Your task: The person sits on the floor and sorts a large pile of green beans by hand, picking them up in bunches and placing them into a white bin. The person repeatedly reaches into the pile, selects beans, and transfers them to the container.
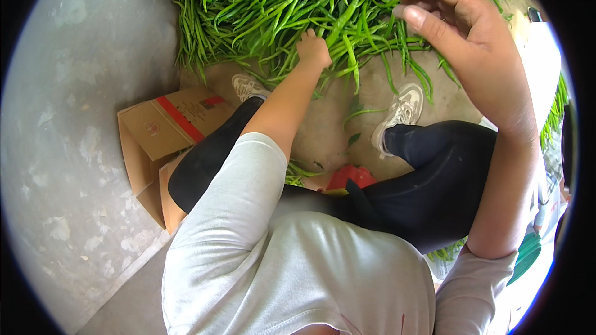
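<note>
A large heap of long green chili peppers (260,4) lies on the floor before me. My left hand (313,50) reaches into the near edge of the heap. Its fingers are partly hidden among the peppers, so whether they grip one cannot be told. Raised close to the camera, my right hand (458,32) hangs above the heap's right part. Its fingers are curled, with the thumb apart from them, and nothing shows in it. Loose peppers (414,72) spread from the heap towards my right shoe.
An open cardboard box (174,123) with a red stripe stands by my left leg, beside a stained grey wall (84,116). Between my legs are a red object (351,177) and more peppers (295,174). My right shoe (400,114) rests on the concrete floor (321,125).
</note>
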Motion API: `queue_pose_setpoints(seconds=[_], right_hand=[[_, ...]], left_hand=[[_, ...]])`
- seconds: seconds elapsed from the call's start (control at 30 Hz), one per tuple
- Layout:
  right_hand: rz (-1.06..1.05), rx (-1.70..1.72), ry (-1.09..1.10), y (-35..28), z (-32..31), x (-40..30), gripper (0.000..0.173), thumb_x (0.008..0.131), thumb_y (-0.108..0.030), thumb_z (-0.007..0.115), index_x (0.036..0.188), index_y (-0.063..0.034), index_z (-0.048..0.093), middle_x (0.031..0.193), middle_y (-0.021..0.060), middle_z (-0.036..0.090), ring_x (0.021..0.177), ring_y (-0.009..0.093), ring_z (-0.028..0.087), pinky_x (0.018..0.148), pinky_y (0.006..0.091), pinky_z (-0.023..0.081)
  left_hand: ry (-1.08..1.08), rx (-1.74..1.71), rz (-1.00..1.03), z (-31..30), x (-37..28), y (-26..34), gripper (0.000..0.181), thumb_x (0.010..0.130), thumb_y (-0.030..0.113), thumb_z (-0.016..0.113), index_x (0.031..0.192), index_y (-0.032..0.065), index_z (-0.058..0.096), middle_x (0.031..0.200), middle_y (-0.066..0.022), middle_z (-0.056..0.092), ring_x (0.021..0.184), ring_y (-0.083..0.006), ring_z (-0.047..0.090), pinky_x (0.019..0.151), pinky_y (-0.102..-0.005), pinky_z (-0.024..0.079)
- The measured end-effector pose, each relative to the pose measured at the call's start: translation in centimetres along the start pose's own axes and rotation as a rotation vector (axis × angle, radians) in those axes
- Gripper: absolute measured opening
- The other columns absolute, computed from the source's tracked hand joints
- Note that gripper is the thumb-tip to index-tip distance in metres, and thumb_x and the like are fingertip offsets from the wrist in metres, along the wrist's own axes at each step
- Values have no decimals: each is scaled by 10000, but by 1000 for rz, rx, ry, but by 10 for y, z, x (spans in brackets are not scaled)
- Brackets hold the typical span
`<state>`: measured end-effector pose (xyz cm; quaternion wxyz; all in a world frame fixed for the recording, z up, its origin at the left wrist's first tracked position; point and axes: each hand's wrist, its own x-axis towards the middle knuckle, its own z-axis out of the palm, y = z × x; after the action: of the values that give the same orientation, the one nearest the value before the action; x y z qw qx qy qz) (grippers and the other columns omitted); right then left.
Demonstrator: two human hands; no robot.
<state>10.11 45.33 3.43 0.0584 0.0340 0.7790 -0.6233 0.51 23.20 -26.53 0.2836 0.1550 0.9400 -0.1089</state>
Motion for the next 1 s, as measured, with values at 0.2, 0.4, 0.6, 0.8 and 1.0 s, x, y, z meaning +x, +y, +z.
queue_pose_setpoints(seconds=[0.2, 0.4, 0.6, 0.8, 1.0], right_hand=[[11, -131, 50, -11, 2, -4, 212, 884, -114, 565, 1046, 21, 576, 900, 39, 603, 860, 88, 561, 800, 232, 449], [-52, -36, -24, -1, -1, -1, 222, 898, -147, 558, 1055, 8, 579, 904, 20, 589, 892, 78, 538, 817, 218, 423], [-128, -205, -27, 11, -6, 7, 212, 885, -158, 565, 1030, -4, 584, 842, 5, 573, 810, 74, 507, 762, 224, 413], [-209, -212, 27, 14, 12, 10, 230, 822, -164, 618, 966, 15, 606, 770, 87, 622, 690, 144, 554, 664, 274, 452], [-323, -227, -58, -11, 78, 1, 740, 693, -315, 765, 1259, 13, 419, 1193, 199, 542, 1101, 299, 534, 974, 358, 401]], left_hand=[[62, -133, 103, -33, 0, -23, 471, 550, 307, 783, 886, -6, 678, 970, -160, 647, 834, -314, 625, 771, -335, 509], [-767, -786, 63, -111, 4, -71, 191, 726, 92, 668, 856, -43, 627, 786, -145, 665, 681, -215, 645, 629, -343, 543], [-753, -430, 261, -182, -67, -84, 224, 682, 85, 683, 856, -24, 596, 769, -140, 637, 674, -211, 637, 620, -340, 518], [365, 626, 512, -237, -159, -99, 151, 665, 48, 626, 810, 85, 614, 775, -67, 626, 850, -245, 611, 746, -344, 457], [751, 688, 781, -280, -238, -87, 34, 702, 127, 584, 727, 150, 586, 707, 15, 573, 786, -153, 582, 1011, -381, 356]])
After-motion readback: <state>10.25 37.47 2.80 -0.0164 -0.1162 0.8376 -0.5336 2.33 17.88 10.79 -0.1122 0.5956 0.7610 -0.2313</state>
